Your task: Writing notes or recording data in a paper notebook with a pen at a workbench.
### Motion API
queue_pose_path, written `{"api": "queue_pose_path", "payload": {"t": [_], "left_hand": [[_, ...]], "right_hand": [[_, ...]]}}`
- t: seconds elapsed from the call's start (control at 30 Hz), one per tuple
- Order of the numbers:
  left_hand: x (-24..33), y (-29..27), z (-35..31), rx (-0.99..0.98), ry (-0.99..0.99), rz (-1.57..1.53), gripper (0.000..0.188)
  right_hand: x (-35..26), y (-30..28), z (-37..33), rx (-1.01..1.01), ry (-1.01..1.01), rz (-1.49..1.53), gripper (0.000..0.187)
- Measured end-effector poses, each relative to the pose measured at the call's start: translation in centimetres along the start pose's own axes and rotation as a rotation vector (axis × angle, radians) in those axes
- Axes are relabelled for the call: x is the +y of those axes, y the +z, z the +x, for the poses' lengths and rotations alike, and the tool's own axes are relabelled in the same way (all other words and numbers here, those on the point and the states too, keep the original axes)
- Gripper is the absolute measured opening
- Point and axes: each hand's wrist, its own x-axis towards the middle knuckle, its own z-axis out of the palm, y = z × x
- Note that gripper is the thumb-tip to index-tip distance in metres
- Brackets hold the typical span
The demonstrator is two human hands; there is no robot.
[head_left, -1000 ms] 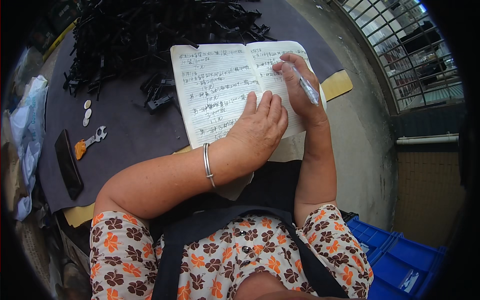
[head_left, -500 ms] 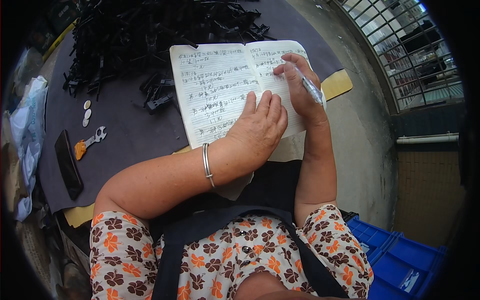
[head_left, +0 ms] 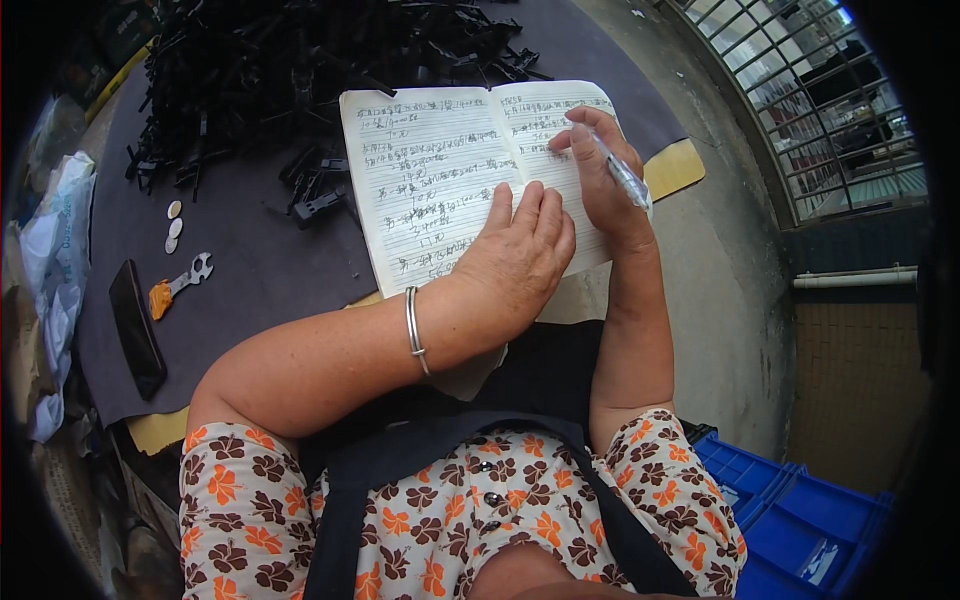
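An open lined notebook point(head_left: 440, 165) with handwriting on both pages lies at the near edge of the table. Across its lower middle rests my left hand point(head_left: 515, 260), fingers stretched out flat on the paper, with a silver bangle round the wrist. My right hand point(head_left: 607, 190) is closed on a clear pen point(head_left: 624, 172) above the right page. The pen's back end points down to the right, and its tip lies behind the fingers, so I cannot tell whether it touches the paper.
A heap of black plastic parts point(head_left: 290, 70) covers the table's far side. At left lie a black phone point(head_left: 137, 330), a small wrench point(head_left: 190, 280) with an orange wrapping, and several pale discs point(head_left: 173, 227). Blue crates point(head_left: 810, 520) stand low at right; a barred window point(head_left: 780, 80) is beyond.
My right hand and the pen have shifted very slightly. My left hand and the notebook keep their places.
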Motion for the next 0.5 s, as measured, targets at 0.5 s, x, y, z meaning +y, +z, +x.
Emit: {"api": "queue_pose_path", "payload": {"t": [0.5], "left_hand": [[-0.01, 0.17, 0.02, 0.013, 0.004, 0.011, 0.062]], "right_hand": [[-0.24, -0.11, -0.23, 0.021, -0.130, -0.108, 0.026]]}}
